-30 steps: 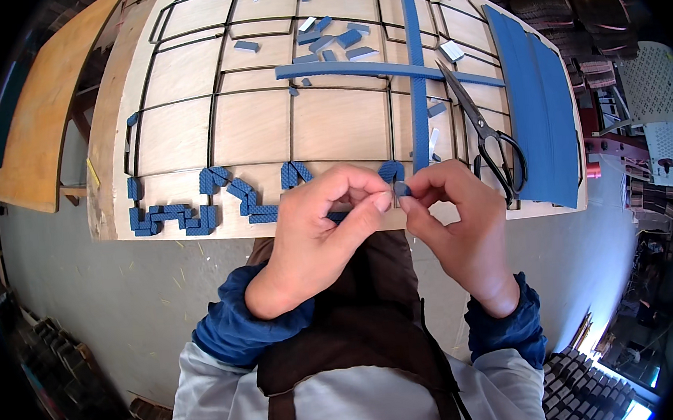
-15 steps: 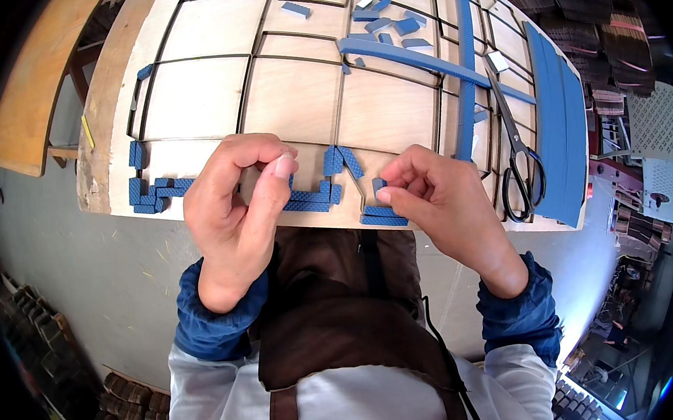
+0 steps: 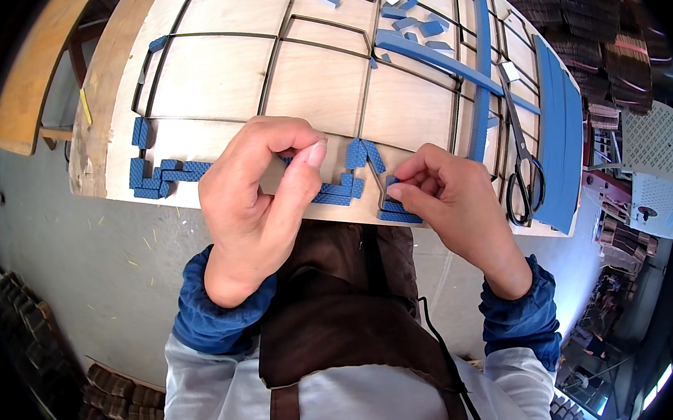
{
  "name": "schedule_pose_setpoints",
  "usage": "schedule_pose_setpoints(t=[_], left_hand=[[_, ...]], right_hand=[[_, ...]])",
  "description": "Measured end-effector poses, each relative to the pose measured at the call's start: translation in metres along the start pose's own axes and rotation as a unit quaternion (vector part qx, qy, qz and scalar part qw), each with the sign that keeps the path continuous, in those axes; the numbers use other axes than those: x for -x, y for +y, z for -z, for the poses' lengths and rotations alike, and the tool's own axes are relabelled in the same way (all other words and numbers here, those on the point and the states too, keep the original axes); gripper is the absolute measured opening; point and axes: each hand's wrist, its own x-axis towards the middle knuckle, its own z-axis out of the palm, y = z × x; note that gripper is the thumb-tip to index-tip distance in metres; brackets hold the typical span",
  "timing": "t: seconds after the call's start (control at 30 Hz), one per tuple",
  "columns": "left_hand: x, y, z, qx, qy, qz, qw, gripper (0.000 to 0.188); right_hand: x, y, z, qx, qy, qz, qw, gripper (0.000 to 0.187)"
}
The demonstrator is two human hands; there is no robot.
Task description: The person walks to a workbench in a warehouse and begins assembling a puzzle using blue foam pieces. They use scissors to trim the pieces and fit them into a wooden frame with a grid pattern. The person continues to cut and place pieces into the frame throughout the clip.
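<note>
Before me lies a plywood die board (image 3: 316,79) with thin dark blades set into it. My right hand (image 3: 461,201) pinches a small blue foam piece (image 3: 391,181) between thumb and fingertips, beside a slanted blade and just above blue foam strips (image 3: 399,213) at the near edge. My left hand (image 3: 254,196) is closed, thumb against curled index finger, raised over a row of blue foam strips (image 3: 334,195). Whatever it may hold is hidden. More blue foam pieces (image 3: 147,184) line the blades at the near left corner.
Black-handled scissors (image 3: 522,166) rest on the board's right side, near long blue foam strips (image 3: 480,75) that cross each other. Loose foam offcuts (image 3: 409,25) lie scattered farther back. A wide blue foam sheet (image 3: 558,140), cut into strips, covers the right edge. A wooden table (image 3: 30,75) stands far left.
The view has shifted, so the board sits a little farther right in it. My right hand has brought the foam piece closer to the strips at the near edge. My left hand stays closed.
</note>
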Motion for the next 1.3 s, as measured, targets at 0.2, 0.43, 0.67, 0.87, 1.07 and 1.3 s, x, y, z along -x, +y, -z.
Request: schedule_pose_setpoints(t=[0.2,0.43,0.67,0.87,1.07,1.3], left_hand=[[-0.003,0.003,-0.006,0.032,0.059,0.008,0.998,0.009],[-0.003,0.002,-0.001,0.006,0.021,-0.006,1.000,0.007],[-0.001,0.001,0.002,-0.007,0.001,-0.006,1.000,0.006],[-0.004,0.001,-0.006,0.022,0.064,-0.005,0.998,0.010],[-0.006,0.004,-0.007,0.029,0.052,0.006,0.998,0.010],[-0.006,0.002,-0.005,0.011,0.052,0.013,0.999,0.010]], right_hand=[[0.000,-0.003,-0.001,0.015,-0.007,-0.004,1.000,0.015],[0.000,-0.007,-0.002,0.035,-0.006,0.000,0.999,0.015],[-0.001,-0.013,0.004,0.057,-0.034,-0.007,0.998,0.015],[-0.002,-0.011,0.004,0.067,-0.038,0.019,0.997,0.013],[-0.004,-0.006,0.003,0.103,-0.032,0.096,0.989,0.010],[-0.010,-0.010,0.008,0.138,-0.028,0.104,0.985,0.009]])
